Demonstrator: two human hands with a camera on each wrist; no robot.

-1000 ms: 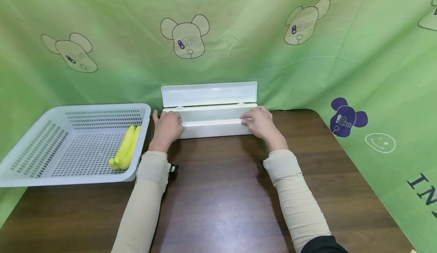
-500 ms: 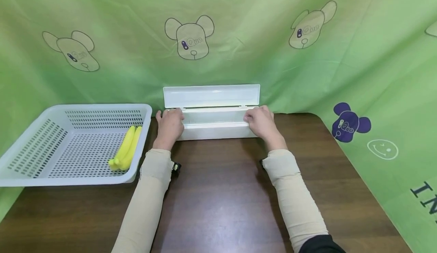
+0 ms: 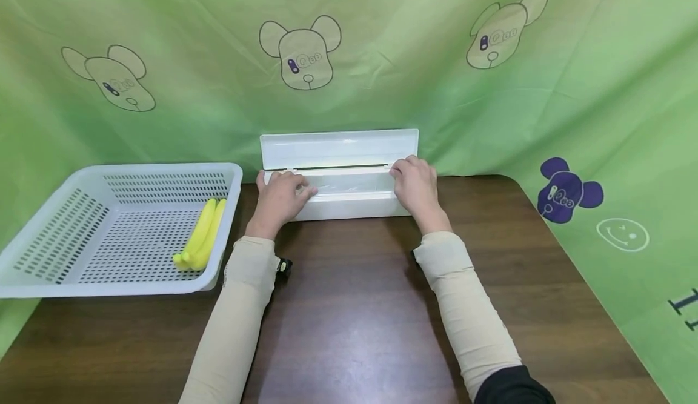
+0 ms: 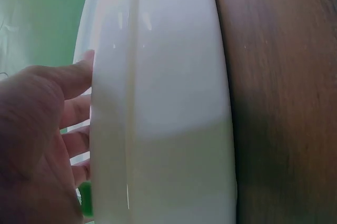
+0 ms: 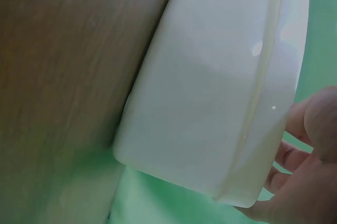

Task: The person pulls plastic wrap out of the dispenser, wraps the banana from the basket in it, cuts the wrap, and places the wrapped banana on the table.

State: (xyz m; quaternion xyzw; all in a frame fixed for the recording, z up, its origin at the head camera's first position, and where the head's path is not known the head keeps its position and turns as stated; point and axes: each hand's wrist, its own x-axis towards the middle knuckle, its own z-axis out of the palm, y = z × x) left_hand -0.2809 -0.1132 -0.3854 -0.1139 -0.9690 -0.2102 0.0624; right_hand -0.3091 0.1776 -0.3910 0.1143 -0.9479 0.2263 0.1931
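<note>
A long white plastic box stands at the back of the table, its lid raised and leaning back. Inside, glossy highlights show in the trough. My left hand lies over the box's left end, thumb and forefinger apart near the front rim. In the left wrist view its thumb reaches the rim and the other fingers pass behind it. At the right end, my right hand bends its fingers over the opening, thumb near the forefinger. The right wrist view shows those fingers partly behind the box; what they pinch, if anything, I cannot tell.
Left of the box stands a pale perforated plastic basket with two yellow bananas at its right side. A green printed curtain hangs right behind the box. The brown wooden table stretches in front.
My left hand has shifted slightly right, its thumb now spread out over the front rim. The right hand has moved a little back over the opening. The box and lid stay in place.
</note>
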